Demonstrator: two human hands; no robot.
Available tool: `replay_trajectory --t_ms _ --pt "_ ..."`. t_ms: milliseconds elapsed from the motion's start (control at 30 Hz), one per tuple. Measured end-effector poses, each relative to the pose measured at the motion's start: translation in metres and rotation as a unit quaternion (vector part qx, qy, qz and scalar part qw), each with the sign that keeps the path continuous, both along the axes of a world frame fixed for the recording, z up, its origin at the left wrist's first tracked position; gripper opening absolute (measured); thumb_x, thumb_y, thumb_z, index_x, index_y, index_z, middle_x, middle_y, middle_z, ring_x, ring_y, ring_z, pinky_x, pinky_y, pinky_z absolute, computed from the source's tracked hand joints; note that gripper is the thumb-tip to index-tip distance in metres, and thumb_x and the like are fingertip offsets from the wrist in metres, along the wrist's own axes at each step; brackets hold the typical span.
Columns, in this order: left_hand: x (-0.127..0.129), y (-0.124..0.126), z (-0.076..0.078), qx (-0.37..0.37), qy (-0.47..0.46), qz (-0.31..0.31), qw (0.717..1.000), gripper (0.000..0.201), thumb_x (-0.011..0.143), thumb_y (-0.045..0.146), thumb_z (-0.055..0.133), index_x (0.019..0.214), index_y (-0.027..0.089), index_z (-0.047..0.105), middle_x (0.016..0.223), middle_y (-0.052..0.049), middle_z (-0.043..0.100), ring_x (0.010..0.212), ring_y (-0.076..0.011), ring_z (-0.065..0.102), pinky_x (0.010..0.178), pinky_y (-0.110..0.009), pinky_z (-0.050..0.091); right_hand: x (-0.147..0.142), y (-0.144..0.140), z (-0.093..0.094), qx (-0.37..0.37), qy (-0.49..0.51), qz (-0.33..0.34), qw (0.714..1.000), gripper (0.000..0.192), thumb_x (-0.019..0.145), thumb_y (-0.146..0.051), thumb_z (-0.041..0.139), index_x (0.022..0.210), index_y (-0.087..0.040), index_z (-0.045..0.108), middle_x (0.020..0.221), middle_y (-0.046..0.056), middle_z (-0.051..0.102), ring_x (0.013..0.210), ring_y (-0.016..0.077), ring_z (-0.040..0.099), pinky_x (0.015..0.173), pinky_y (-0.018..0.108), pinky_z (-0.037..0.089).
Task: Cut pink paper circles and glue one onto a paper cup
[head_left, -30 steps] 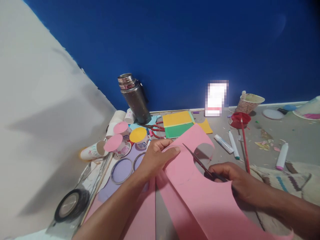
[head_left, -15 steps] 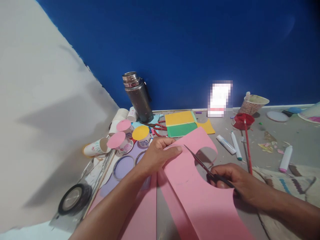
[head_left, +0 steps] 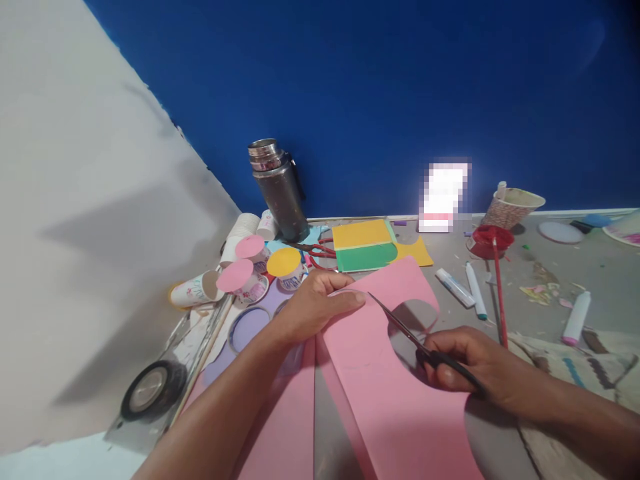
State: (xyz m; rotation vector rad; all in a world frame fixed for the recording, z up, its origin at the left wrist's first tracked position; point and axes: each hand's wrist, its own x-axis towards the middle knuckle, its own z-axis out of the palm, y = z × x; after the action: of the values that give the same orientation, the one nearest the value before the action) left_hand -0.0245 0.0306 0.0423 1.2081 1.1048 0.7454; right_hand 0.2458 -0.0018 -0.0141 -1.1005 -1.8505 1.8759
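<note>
A large sheet of pink paper (head_left: 380, 387) with round cut-outs along its right side lies across the front of the table. My left hand (head_left: 323, 303) grips its upper left part, thumb on top and fingers underneath. In my right hand (head_left: 463, 363) is a pair of scissors (head_left: 403, 327) with black handles. Their blades reach up and left into the paper, the tip close to my left thumb. A narrow curved strip of pink paper hangs round the cut beside the blades.
Paper cups with pink and yellow discs (head_left: 285, 263), a purple sheet (head_left: 220, 363) with tape rings and a steel flask (head_left: 280, 200) stand left. Yellow and green paper (head_left: 365, 257) lies behind. Markers (head_left: 475, 290), a red tape roll (head_left: 493, 241), a cup (head_left: 513, 207) and a cloth (head_left: 575, 367) are right.
The view has shifted slightly, so the table things appear a little to the right. The scissors look more closed than before, while both hands keep their holds.
</note>
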Motion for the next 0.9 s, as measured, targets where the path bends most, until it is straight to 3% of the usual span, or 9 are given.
replay_trajectory --t_ms 267,633,900 --pt "-0.002 0.000 0.002 0.017 0.022 -0.013 1.000 0.028 0.075 0.040 0.078 0.070 0.013 0.074 0.064 -0.004 0.064 0.054 -0.0114 0.054 0.045 -0.020 0.038 0.002 -0.001 -0.002 -0.023 0.009 0.006 1.000 0.056 0.078 -0.074 0.065 0.069 -0.020 0.051 0.063 0.000 0.054 0.055 0.0118 0.041 0.049 0.023 0.027" --pt "-0.001 0.000 0.004 0.004 0.059 -0.051 0.997 0.028 0.078 0.038 0.074 0.066 0.013 0.069 0.061 -0.001 0.058 0.052 -0.0090 0.048 0.046 -0.021 0.032 0.001 -0.004 -0.006 -0.107 0.066 -0.001 0.992 0.061 0.073 -0.077 0.069 0.072 -0.018 0.054 0.057 -0.005 0.049 0.051 0.0076 0.033 0.048 0.024 0.019" --pt "-0.002 0.001 0.005 -0.013 0.058 -0.085 0.995 0.029 0.079 0.039 0.072 0.067 0.013 0.065 0.061 0.001 0.052 0.052 -0.0081 0.044 0.046 -0.021 0.029 0.000 -0.003 0.005 -0.090 0.012 0.009 0.996 0.065 0.069 -0.080 0.070 0.072 -0.017 0.055 0.062 -0.001 0.055 0.055 0.0096 0.040 0.051 0.023 0.025"
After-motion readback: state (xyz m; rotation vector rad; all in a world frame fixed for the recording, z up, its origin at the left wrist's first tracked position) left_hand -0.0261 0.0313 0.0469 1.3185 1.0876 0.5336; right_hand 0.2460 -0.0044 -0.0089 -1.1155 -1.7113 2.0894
